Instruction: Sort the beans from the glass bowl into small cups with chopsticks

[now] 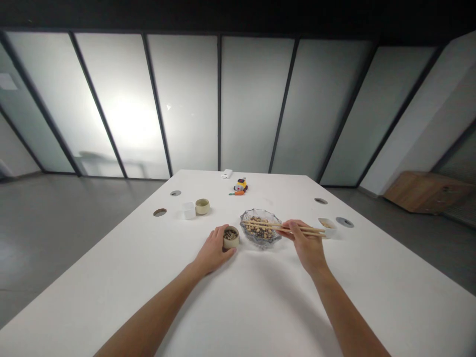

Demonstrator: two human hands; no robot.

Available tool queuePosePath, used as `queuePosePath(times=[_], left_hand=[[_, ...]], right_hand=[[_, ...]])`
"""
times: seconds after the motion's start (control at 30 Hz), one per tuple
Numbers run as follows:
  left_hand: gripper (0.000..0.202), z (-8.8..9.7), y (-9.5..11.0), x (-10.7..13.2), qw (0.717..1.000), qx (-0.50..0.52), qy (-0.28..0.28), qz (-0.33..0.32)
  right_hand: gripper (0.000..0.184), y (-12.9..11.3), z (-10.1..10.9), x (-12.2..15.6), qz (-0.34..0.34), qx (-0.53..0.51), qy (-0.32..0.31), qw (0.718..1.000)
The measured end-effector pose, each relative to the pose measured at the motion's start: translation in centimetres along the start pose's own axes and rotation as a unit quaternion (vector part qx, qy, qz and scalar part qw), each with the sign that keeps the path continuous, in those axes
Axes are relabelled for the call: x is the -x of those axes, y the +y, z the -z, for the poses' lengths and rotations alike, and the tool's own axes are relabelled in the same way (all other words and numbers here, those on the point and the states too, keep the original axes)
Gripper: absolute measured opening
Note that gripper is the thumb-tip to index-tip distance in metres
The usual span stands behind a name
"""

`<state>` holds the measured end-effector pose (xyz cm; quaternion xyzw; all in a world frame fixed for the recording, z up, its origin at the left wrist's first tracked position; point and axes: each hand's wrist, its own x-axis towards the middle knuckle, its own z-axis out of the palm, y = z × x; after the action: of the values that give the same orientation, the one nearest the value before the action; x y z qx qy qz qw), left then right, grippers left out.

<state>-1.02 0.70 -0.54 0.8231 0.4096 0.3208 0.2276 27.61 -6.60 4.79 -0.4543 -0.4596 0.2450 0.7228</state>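
My left hand (213, 252) is wrapped round the left side of a small beige cup (231, 243) standing on the white table. Dark, slender pieces like seeds fill it. In my right hand (305, 246) is a pair of chopsticks (264, 225), reaching left over a clear faceted glass bowl (261, 242). Nuts and darker seeds (260, 229) lie in the bowl. Whether the chopstick tips pinch anything is too small to tell. Just beyond my right hand stands a small white bowl (328, 230) with some orange-brown pieces in it, partly behind the chopstick ends.
Left of the glass bowl stand another beige cup (203, 207) and a translucent box (189, 211). Farther back are a yellow toy vehicle (241, 185), an orange carrot-like object (237, 194) and a white box (226, 174). Cable holes (159, 212) pierce the table (238, 307) on both sides.
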Motion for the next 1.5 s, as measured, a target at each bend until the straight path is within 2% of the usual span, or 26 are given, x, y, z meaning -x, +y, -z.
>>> queuePosePath(times=[0.1, 0.17, 0.27, 0.33, 0.43, 0.7, 0.87, 1.2, 1.5], left_hand=[[0.072, 0.1, 0.1, 0.0, 1.0, -0.001, 0.0, 0.003], [0.071, 0.1, 0.0, 0.0, 1.0, -0.001, 0.003, 0.0], [0.071, 0.1, 0.0, 0.0, 1.0, -0.002, 0.004, -0.004], [0.071, 0.0, 0.0, 0.0, 1.0, -0.002, 0.005, -0.005], [0.07, 0.0, 0.0, 0.1, 1.0, -0.004, 0.01, -0.004], [0.07, 0.1, 0.2, 0.1, 1.0, -0.006, -0.002, 0.002], [0.071, 0.1, -0.2, 0.1, 1.0, -0.004, 0.0, -0.001], [0.071, 0.0, -0.2, 0.1, 1.0, -0.011, 0.0, 0.005], [0.071, 0.0, -0.3, 0.1, 1.0, -0.005, 0.005, 0.002]], right_hand=[[0.054, -1.1, 0.1, 0.1, 0.007, 0.042, -0.022, 0.999], [0.057, -1.8, 0.7, 0.0, 0.047, 0.106, 0.003, 0.993], [0.062, -2.6, 2.0, -0.4, 0.116, 0.239, 0.042, 0.963], [0.065, -2.9, 2.7, -0.6, 0.137, 0.309, 0.031, 0.941], [0.069, -2.7, 3.1, -0.7, 0.14, 0.35, -0.007, 0.926], [0.066, -1.9, 2.3, -0.5, 0.146, 0.328, -0.059, 0.932], [0.063, -2.4, 2.6, -0.5, 0.166, 0.33, -0.041, 0.928], [0.059, -2.6, 2.5, -0.4, 0.131, 0.308, -0.093, 0.938], [0.055, -2.3, 3.1, -0.4, 0.154, 0.306, -0.069, 0.937]])
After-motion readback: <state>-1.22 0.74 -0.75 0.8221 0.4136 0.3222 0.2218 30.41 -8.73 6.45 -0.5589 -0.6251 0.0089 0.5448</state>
